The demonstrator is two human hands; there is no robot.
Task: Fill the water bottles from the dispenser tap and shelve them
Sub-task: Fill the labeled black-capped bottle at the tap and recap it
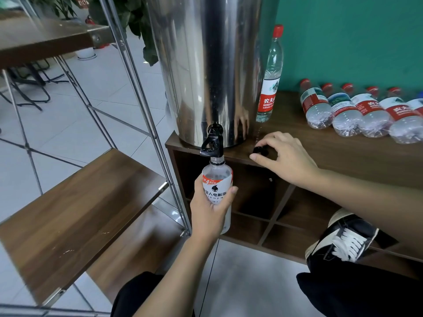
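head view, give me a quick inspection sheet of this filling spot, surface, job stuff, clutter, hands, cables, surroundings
surface: brown wooden cabinet top with open cubbies below; looks dry, though glare hides detail.
job's things: steel dispenser with black tap; uncapped bottle held with its mouth right under the tap; black cap on the top; one red-capped bottle upright beside the dispenser; five red-capped bottles lying in a row.
clutter: nothing seen.
hands: left hand wrapped around the bottle; right hand resting on the top, fingers at the cap.
cables: nothing seen.
surroundings: metal-framed wooden shelf to the left, green wall, plant, tiled floor.
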